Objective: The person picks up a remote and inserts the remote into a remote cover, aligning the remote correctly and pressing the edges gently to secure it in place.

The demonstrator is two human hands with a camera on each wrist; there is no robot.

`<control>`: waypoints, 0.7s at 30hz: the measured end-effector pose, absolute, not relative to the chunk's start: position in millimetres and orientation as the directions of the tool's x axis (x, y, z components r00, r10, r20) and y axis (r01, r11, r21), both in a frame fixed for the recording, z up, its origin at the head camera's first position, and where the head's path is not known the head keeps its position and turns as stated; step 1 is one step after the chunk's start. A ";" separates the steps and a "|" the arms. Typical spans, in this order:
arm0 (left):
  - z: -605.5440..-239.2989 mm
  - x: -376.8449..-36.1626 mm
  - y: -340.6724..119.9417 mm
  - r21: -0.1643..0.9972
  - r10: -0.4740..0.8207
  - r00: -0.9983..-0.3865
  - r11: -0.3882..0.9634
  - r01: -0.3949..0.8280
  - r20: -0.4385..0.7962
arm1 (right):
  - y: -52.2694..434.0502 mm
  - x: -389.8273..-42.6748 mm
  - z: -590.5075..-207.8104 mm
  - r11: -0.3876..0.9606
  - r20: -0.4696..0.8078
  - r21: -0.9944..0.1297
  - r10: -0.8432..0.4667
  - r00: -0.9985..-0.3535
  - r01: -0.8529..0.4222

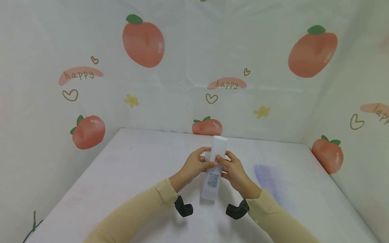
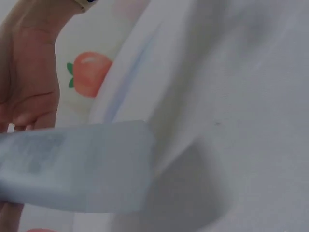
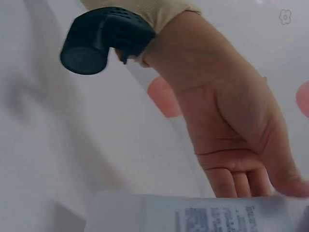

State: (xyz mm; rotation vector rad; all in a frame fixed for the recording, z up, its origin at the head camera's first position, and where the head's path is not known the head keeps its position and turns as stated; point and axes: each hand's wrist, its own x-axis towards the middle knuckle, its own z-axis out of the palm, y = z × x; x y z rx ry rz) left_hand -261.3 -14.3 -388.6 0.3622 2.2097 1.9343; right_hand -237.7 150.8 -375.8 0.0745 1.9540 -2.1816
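Above the pale, flat surface [image 1: 146, 165], a long whitish, plastic-looking bottle [image 1: 215, 171] with grey print is held between both hands. The fingers of the left hand [image 1: 193, 164] and right hand [image 1: 238, 172] are clamped around its middle, thumbs in front. Grasping and lifting look done; setting it down is not.

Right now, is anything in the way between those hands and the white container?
Nothing visible is: the left hand and the right hand both hold the white container directly.
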 end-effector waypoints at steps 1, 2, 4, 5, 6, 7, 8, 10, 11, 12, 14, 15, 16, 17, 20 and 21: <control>-391.1 -260.9 -14.9 0.994 0.291 -0.956 0.096 0.061 0.030 | 151.9 -237.8 -375.7 -0.110 -0.176 -0.976 -0.113 -0.978 0.188; -393.4 -260.6 -15.3 0.996 0.285 -0.958 0.071 0.054 0.032 | 153.4 -238.3 -376.0 -0.118 -0.176 -0.975 -0.110 -0.978 0.189; -397.9 -259.2 -15.8 0.998 0.275 -0.961 0.038 0.045 0.033 | 156.4 -238.5 -376.3 -0.124 -0.173 -0.974 -0.113 -0.978 0.187; -400.1 -258.5 -15.7 0.999 0.274 -0.961 0.028 0.036 0.027 | 157.8 -238.9 -376.8 -0.119 -0.173 -0.975 -0.113 -0.978 0.186; -402.3 -257.8 -15.1 0.999 0.272 -0.962 0.025 0.022 0.015 | 158.8 -238.9 -377.2 -0.112 -0.174 -0.976 -0.114 -0.978 0.187; -404.1 -256.9 -14.3 1.000 0.269 -0.963 0.025 0.011 0.004 | 160.0 -238.8 -377.8 -0.097 -0.176 -0.977 -0.120 -0.977 0.188; -405.6 -255.9 -13.4 1.000 0.261 -0.965 0.021 -0.002 -0.007 | 161.1 -239.0 -378.8 -0.086 -0.177 -0.978 -0.124 -0.976 0.188; -407.1 -253.8 -11.3 0.999 0.227 -0.973 -0.004 -0.033 -0.032 | 162.3 -238.8 -379.6 -0.066 -0.174 -0.981 -0.130 -0.976 0.183; -407.5 -253.0 -10.1 0.998 0.207 -0.977 -0.026 -0.055 -0.048 | 163.0 -238.9 -380.0 -0.050 -0.169 -0.983 -0.141 -0.975 0.178; -407.2 -251.9 -9.0 0.996 0.186 -0.980 -0.049 -0.076 -0.065 | 163.5 -238.8 -380.0 -0.036 -0.164 -0.985 -0.157 -0.974 0.171; -405.7 -249.7 -7.0 0.991 0.147 -0.985 -0.084 -0.107 -0.093 | 164.1 -238.2 -379.7 -0.012 -0.149 -0.988 -0.185 -0.971 0.153; -404.5 -248.7 -6.1 0.988 0.131 -0.986 -0.102 -0.120 -0.106 | 164.3 -237.8 -379.4 -0.002 -0.143 -0.989 -0.196 -0.970 0.146; -403.2 -247.8 -5.3 0.985 0.116 -0.986 -0.114 -0.132 -0.119 | 164.6 -237.3 -379.2 0.011 -0.138 -0.990 -0.209 -0.968 0.139; -402.0 -247.0 -4.6 0.982 0.104 -0.986 -0.126 -0.139 -0.127 | 165.0 -236.8 -379.2 0.023 -0.137 -0.991 -0.220 -0.966 0.135; -398.9 -246.3 -2.9 0.982 0.079 -0.987 -0.124 -0.146 -0.137 | 165.1 -234.4 -379.5 0.035 -0.147 -0.989 -0.232 -0.962 0.143; -398.4 -246.6 -2.5 0.982 0.074 -0.987 -0.120 -0.149 -0.141 | 165.1 -233.5 -379.9 0.039 -0.152 -0.988 -0.239 -0.959 0.147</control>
